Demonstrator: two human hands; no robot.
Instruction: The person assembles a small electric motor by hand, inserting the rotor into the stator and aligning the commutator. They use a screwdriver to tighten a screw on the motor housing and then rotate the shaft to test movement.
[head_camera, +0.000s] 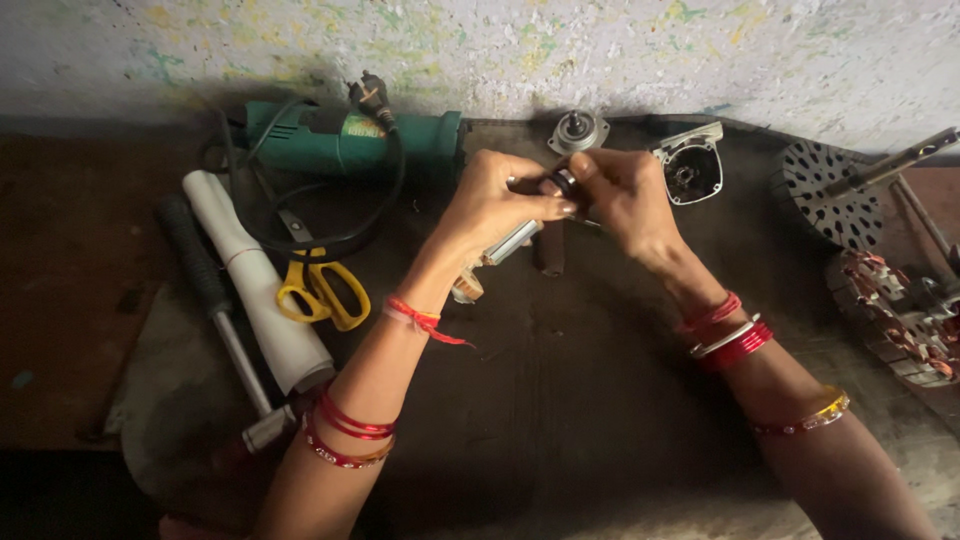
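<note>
Both of my hands meet over a dark worktop (560, 400). My left hand (490, 205) grips a metal shaft part (505, 248) with a coppery end near my wrist. My right hand (625, 195) pinches a small dark round piece (562, 183) at the top of that part. A dark cylindrical section (548, 250) hangs below the fingers. Red bangles and thread circle both wrists.
A green angle grinder (340, 140) with its black cord lies at the back left. Yellow-handled scissors (322, 290), a white paper roll (255, 280) and a hammer (215, 300) sit at the left. A metal gear cap (578, 130), a housing (690, 170) and motor cores (830, 195) lie at the right.
</note>
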